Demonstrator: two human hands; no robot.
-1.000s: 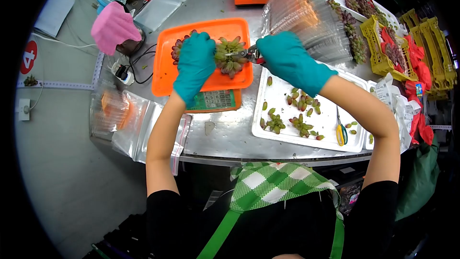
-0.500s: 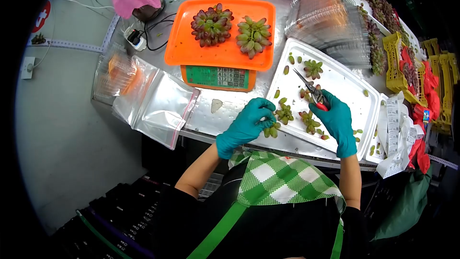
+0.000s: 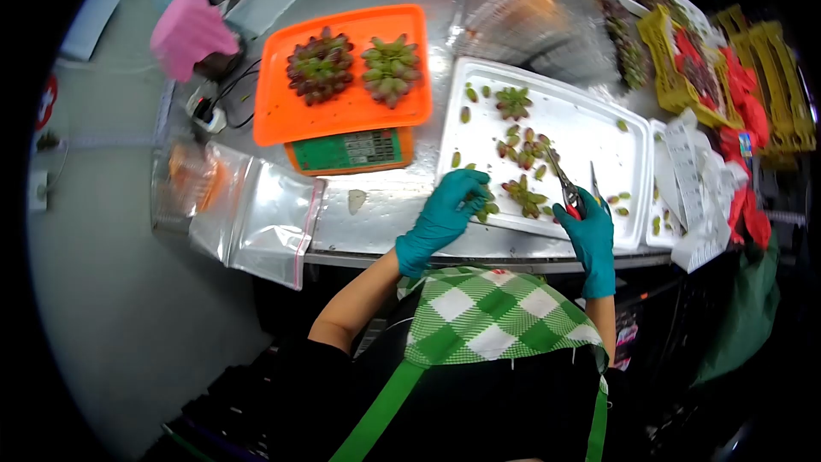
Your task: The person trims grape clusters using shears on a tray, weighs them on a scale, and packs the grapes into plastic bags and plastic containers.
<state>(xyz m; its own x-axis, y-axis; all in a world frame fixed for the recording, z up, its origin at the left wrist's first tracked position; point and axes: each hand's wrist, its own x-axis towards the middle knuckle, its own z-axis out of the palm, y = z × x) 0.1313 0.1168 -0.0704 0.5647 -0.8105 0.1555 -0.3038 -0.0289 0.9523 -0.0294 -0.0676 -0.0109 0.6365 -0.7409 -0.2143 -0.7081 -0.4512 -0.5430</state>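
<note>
My left hand (image 3: 446,208), in a teal glove, is over the near left edge of the white tray (image 3: 633,221). Its fingers are curled together; what they hold, if anything, I cannot make out. A small green succulent (image 3: 487,207) shows partly beneath them. My right hand (image 3: 592,242), gloved alike, is closed around red-handled snips (image 3: 560,181) that point up and left over the tray. Another thin metal tip (image 3: 595,178) sticks up beside that hand. Near the blades lie a reddish-green cluster of leaves (image 3: 523,150) and a succulent rosette (image 3: 524,197). Farther back sits another rosette (image 3: 513,103).
Left of the tray, an orange tray (image 3: 282,127) with two large succulents rests on a scale (image 3: 351,151). Clear plastic bags (image 3: 272,224) overhang the table's front edge. Stacked clear containers (image 3: 526,21) stand behind; yellow crates (image 3: 671,60) and paper labels (image 3: 694,175) are at right.
The camera view has shifted, so the table's things appear farther left. In my right hand the snips have turned more upright, and a second metal tip now shows. My left fingers stay curled.
</note>
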